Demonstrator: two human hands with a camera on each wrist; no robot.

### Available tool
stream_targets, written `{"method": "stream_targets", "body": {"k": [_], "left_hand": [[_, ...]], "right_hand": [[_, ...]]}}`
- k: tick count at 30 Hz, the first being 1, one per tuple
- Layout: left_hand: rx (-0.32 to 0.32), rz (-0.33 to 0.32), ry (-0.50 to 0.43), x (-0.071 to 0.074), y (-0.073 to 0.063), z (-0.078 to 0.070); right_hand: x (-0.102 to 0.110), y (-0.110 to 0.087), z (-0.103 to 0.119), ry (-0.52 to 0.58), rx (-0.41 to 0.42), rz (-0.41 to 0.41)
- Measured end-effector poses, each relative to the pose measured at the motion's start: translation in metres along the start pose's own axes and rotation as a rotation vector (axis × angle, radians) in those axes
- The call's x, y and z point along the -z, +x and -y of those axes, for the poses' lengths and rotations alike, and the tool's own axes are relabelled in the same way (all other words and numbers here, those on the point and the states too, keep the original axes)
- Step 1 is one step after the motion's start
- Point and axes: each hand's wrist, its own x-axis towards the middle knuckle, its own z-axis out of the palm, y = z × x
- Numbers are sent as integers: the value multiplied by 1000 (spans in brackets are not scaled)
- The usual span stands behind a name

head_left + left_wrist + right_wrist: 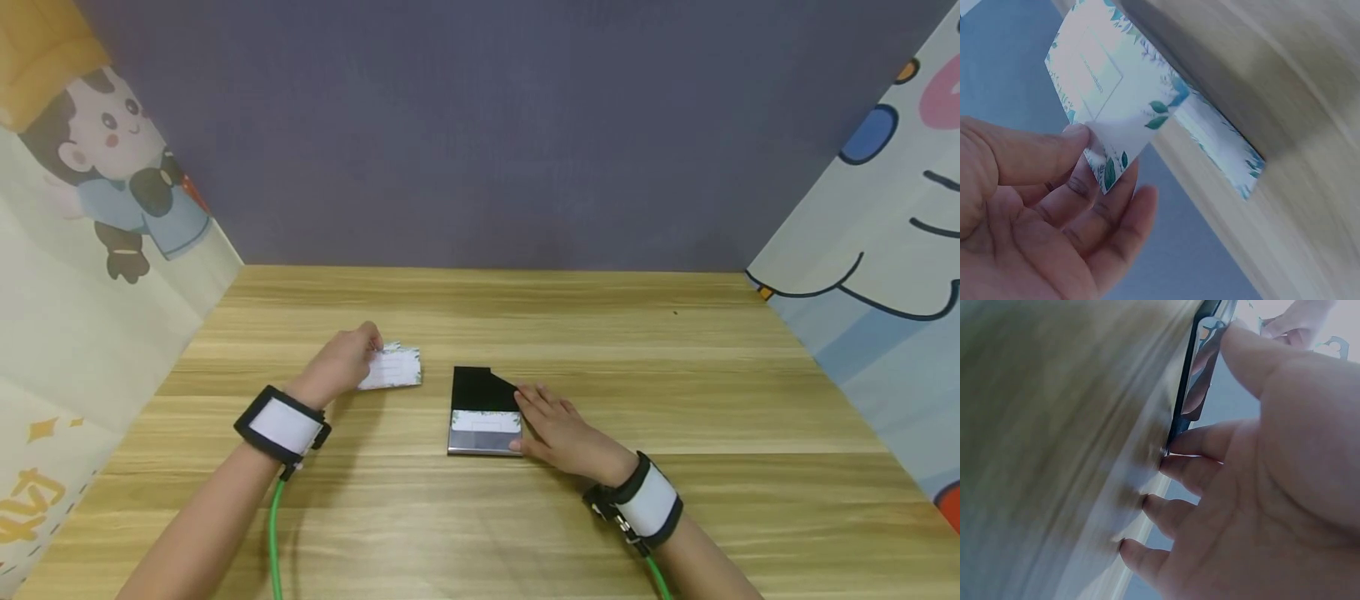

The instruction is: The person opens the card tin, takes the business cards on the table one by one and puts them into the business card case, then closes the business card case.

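Observation:
My left hand [341, 362] pinches a white card with a green leaf border [1125, 87] between thumb and fingers, left of the card holder. Beneath it a second leaf-printed card [1219, 147] lies on the wooden table. The business card holder [480, 387] lies flipped open, its black lid side toward the back and its shiny metal pocket toward me. A leaf-printed card [486, 421] shows inside the pocket. Along the holder's right edge rests my right hand [558, 433], fingers extended. Its thumb touches the pocket's near right corner, and other fingertips reach the tabletop.
The wood-grain table [480, 533] ends at a dark grey wall [480, 142] at the back. Cartoon-printed panels stand at the left [97, 333] and right [892, 250]. Both wrists wear strapped bands with a green cable [274, 533] running toward me.

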Motion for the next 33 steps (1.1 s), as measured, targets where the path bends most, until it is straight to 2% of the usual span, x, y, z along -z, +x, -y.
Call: {"method": "stream_targets", "body": {"k": [7,13,24,33], "left_hand": [[1,53,-56,-1,0,-14],[-29,62,-99,-6,-1,-28],[-59,138,-174,-15,1,-61],[-122,135,-205,-28,5,-78]], "right_hand": [[1,0,0,6,-4,3],[1,0,1,4,-6,1],[-1,1,0,6,-4,0],[-2,2,1,-4,-6,0]]}}
